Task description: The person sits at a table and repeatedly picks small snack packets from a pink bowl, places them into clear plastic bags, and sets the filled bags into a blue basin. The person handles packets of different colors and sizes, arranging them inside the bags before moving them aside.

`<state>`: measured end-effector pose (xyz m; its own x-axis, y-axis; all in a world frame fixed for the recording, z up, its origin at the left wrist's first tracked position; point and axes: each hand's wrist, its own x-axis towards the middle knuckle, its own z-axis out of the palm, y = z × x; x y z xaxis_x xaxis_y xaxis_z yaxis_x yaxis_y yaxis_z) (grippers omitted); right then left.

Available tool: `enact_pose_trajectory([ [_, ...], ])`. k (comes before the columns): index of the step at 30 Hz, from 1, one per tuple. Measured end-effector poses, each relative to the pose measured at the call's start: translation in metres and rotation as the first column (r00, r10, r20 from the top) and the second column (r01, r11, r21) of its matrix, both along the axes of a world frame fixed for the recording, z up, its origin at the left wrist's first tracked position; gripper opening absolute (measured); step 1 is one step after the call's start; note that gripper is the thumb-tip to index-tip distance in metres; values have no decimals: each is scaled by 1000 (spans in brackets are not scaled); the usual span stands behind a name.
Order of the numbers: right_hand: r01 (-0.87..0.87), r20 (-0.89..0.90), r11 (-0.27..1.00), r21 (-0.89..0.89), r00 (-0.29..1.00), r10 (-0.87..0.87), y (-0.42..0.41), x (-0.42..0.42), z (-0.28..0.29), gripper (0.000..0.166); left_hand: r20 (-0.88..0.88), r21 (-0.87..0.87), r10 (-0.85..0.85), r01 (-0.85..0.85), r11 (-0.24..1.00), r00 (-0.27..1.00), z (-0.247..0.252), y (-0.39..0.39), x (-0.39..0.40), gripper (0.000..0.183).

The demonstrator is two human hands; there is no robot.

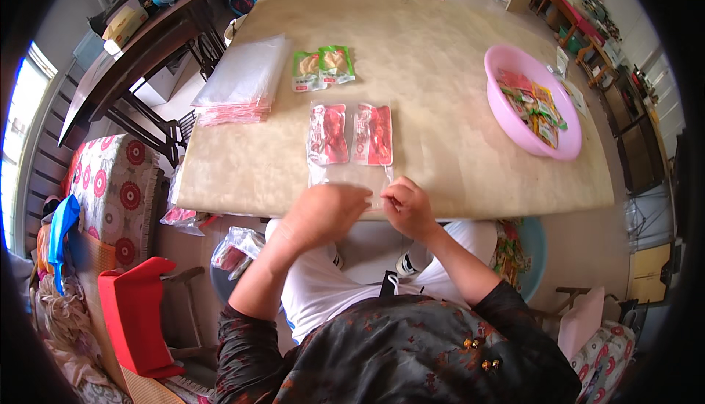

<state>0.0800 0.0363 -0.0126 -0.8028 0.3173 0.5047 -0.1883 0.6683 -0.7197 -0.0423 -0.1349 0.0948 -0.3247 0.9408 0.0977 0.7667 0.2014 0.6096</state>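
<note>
A clear plastic bag (351, 174) lies flat at the near edge of the table. Two red snack packets (329, 134) show side by side in its upper part. Over the bag's lower end is my left hand (337, 205), blurred, its fingers pointing right. My right hand (408, 205) is curled at the bag's lower right corner, fingertips drawn together. Whether either hand pinches the film is unclear. Beyond the bag, two green-and-white food packets (323, 68) overlap on the table. A stack of clear bags with pink edges (242, 81) lies to their left.
The table (435, 90) has a tan covering. A pink basin (498, 112) with assorted packets stands at its right. Below the near edge are a blue-green basin (537, 258) of packets on the right and a dark tub (220, 272) with bagged packets on the left. A red chair (132, 316) stands left.
</note>
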Motion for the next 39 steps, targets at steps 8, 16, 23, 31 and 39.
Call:
enact_pose_trajectory([
  [8,2,14,987,159,1000,-4,-3,0,4,15,-358,155,548,-530,834,756,-62,126,-191,56],
  [16,14,-15,992,125,1000,-12,-5,1,4,16,-405,-87,622,-706,703,670,-84,205,-229,86],
  [23,38,-17,988,149,999,-36,-5,0,1,18,-348,-103,624,-691,716,699,-111,220,-250,86],
  [31,44,-38,986,164,999,-38,-9,-2,1,17,39,140,713,-710,690,700,-141,215,-300,54],
  [39,42,-34,980,196,999,-36,-6,-4,1,14,926,107,191,-712,694,325,-43,103,-210,14],
])
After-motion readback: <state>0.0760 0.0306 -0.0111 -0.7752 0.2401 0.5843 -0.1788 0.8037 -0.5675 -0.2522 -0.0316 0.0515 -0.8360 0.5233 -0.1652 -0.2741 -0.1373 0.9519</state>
